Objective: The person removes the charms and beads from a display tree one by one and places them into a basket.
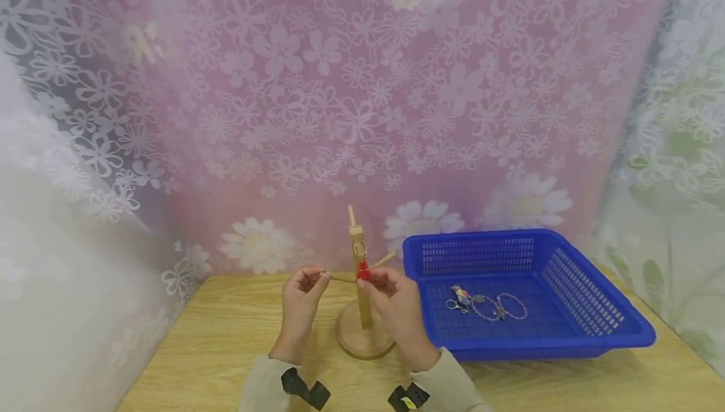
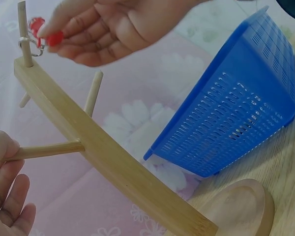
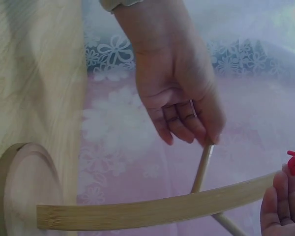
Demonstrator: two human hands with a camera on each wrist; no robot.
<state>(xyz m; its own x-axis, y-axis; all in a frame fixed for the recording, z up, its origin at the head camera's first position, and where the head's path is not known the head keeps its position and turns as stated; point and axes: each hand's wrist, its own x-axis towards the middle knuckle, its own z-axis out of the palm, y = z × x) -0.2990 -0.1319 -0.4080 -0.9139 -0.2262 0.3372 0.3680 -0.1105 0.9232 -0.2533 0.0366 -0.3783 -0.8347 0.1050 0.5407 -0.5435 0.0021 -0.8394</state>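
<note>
A wooden stand (image 1: 364,311) with a round base and several pegs stands upright on the table. My left hand (image 1: 301,302) pinches the tip of a side peg (image 2: 51,149) between thumb and fingers. With its thumb and fingers my right hand (image 1: 399,302) holds a red keychain charm (image 1: 364,270) close to the upper part of the post. The charm's metal ring (image 2: 24,40) loops around a peg at the top of the stand in the left wrist view. Part of the charm is hidden behind the right fingers.
To the right of the stand sits a blue plastic basket (image 1: 527,341). Inside it lie a small charm keychain (image 1: 461,295) and beaded bracelets (image 1: 512,306). A pink flowered curtain (image 1: 340,116) hangs behind the wooden table (image 1: 192,349).
</note>
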